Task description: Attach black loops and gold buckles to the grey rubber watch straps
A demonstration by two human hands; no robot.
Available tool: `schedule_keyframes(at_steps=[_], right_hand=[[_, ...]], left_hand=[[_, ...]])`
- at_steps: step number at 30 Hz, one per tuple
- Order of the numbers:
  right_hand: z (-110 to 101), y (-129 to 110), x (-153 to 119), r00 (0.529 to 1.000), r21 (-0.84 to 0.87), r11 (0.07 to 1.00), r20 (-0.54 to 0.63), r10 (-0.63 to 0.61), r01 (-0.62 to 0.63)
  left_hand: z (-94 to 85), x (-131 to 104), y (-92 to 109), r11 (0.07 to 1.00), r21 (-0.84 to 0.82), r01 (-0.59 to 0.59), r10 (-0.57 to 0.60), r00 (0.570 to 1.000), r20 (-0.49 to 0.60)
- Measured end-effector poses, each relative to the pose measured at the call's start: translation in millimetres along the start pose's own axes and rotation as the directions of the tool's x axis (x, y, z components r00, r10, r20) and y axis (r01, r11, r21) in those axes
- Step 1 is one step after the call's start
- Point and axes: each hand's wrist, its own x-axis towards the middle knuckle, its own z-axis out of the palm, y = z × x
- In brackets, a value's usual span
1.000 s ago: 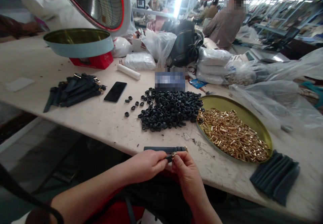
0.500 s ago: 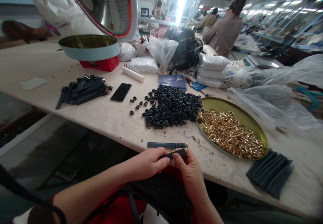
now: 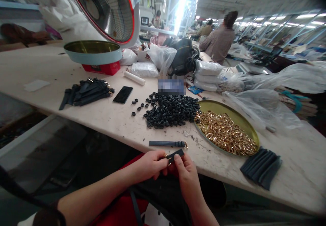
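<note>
Near the table's front edge, my right hand [image 3: 187, 171] pinches a short dark strap [image 3: 176, 155] between thumb and fingers. A gold buckle [image 3: 168, 158] sits at the strap's left end, and my left hand [image 3: 156, 163] closes its fingers on it. Just beyond my hands a finished-looking dark strap [image 3: 165, 144] with loops and a gold buckle lies flat. Behind it is a pile of small black loops [image 3: 170, 110]. Gold buckles [image 3: 226, 132] fill an oval tray [image 3: 248, 126] at the right. A stack of dark straps [image 3: 261, 168] lies at the right front.
A phone [image 3: 123, 94] and a heap of dark straps [image 3: 88, 92] lie at the left. Behind stand a round tin [image 3: 93, 54] on a red box [image 3: 102, 69] and a heater [image 3: 109, 12]. Plastic bags [image 3: 161, 56] line the back; a person [image 3: 219, 41] is beyond.
The strap in my hands has shifted slightly left and tilts more, with its buckle now at my left fingertips. The view has turned slightly, moving the tray and the right-hand straps leftward.
</note>
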Motion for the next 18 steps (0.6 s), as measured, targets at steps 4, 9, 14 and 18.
schedule_keyframes(at_steps=[4,9,14,18], right_hand=[[-4.5,-2.5,-0.8,0.953,-0.327,0.903,-0.019,-0.302,0.279],[-8.8,-13.7,6.9,0.993,-0.105,0.994,0.117,-0.023,0.035],[-6.3,-15.4,14.7,0.979,0.096,0.989,0.181,0.089,-0.108],[-8.2,-18.2,20.5,0.991,-0.017,0.997,0.117,-0.066,0.069]], left_hand=[[-0.3,-3.8,0.4,0.996,0.080,-0.040,0.042,0.999,-0.020],[-6.2,-9.2,8.7,0.974,0.200,-0.103,0.103,0.995,0.012],[-15.2,1.0,12.2,0.964,0.246,-0.098,0.089,0.995,0.049],[-20.8,8.4,15.7,0.944,0.294,-0.148,0.133,0.989,0.070]])
